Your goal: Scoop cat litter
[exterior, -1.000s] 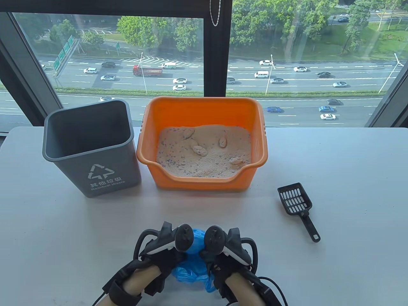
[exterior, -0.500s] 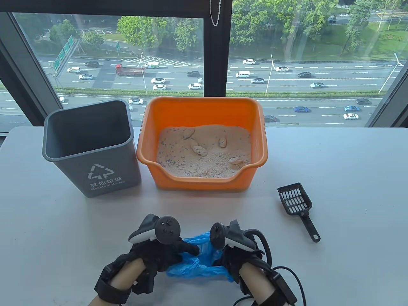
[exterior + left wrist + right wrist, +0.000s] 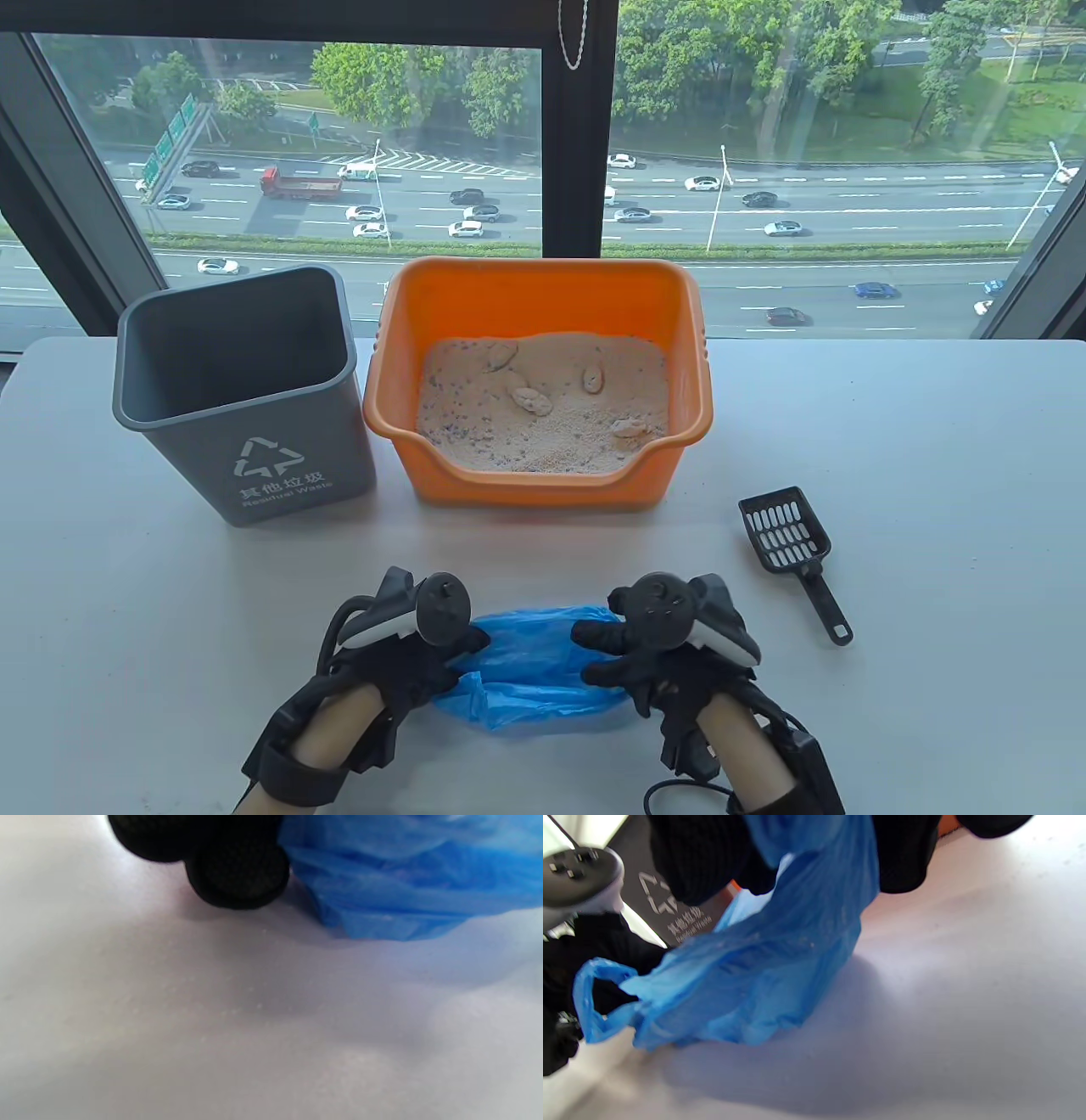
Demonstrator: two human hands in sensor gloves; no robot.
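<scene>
Both hands hold a crumpled blue plastic bag (image 3: 530,671) stretched between them, just above the table's front edge. My left hand (image 3: 441,658) grips its left end; my right hand (image 3: 615,654) grips its right end. The bag also shows in the left wrist view (image 3: 407,878) and in the right wrist view (image 3: 763,963). An orange litter box (image 3: 543,293) with pale litter (image 3: 543,424) and several clumps (image 3: 530,399) stands at the table's middle back. A black slotted scoop (image 3: 793,548) lies on the table to the right, untouched.
A grey waste bin (image 3: 242,399) with a recycling mark stands left of the litter box, open at the top. The white table (image 3: 933,475) runs to a window behind. The bin's label shows in the right wrist view (image 3: 670,916).
The hands have moved apart, the right one going right. The bag, bunched between them before, is now pulled out wide and flatter.
</scene>
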